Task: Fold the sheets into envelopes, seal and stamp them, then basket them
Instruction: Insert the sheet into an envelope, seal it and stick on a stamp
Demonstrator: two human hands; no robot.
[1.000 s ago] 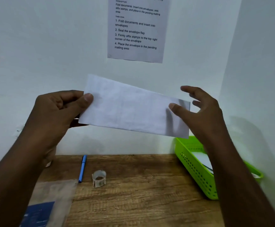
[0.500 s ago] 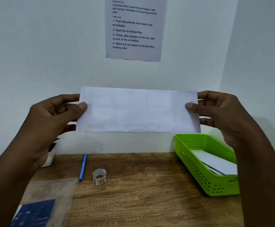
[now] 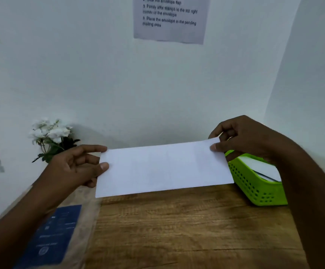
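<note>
The long white paper envelope (image 3: 163,168) now sits lower than before, above the wooden table's (image 3: 187,230) far edge, pinched at its ends by the left hand (image 3: 74,167) and right hand (image 3: 247,140). It hides the green perforated plastic basket's (image 3: 254,185) left corner; pen and tape roll are gone from view.

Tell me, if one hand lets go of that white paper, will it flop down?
Probably a little. The white paper looks thin, so it is likely light and bendy. Held by the left hand and right hand at its ends, it stays flat, so the folding may stiffen it somewhat. Its smooth face might slip from a loose pinch.
</note>
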